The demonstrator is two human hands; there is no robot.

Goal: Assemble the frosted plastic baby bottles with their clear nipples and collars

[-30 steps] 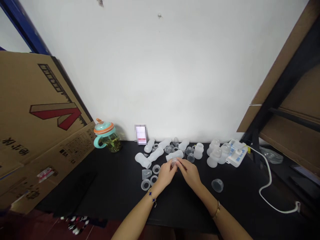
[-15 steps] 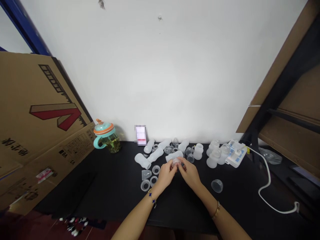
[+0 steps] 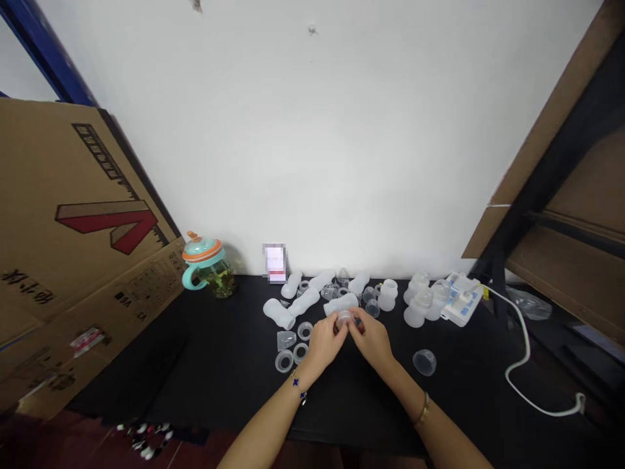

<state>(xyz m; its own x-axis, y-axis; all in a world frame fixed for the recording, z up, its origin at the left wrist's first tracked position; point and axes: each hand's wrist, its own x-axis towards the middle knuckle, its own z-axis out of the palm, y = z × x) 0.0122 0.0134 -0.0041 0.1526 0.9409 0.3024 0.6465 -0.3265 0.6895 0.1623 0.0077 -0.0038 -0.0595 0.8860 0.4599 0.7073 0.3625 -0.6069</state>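
My left hand (image 3: 325, 342) and my right hand (image 3: 374, 339) meet over the black table (image 3: 219, 365), both pinched on one small clear plastic piece (image 3: 344, 318). Just behind them lie several translucent white bottles, such as a bottle on its side (image 3: 342, 303) and another one (image 3: 279, 314). Clear plastic rings (image 3: 284, 360) sit left of my left hand. A clear dome cap (image 3: 424, 361) rests to the right of my right wrist.
A glass jar with a teal and orange lid (image 3: 208, 268) stands at the back left. A large cardboard box (image 3: 73, 247) fills the left side. Assembled white bottles (image 3: 420, 303) and a white power strip (image 3: 461, 299) with its cable (image 3: 522, 365) lie right.
Both hands have stayed together on the small clear piece, with only slight finger movement.
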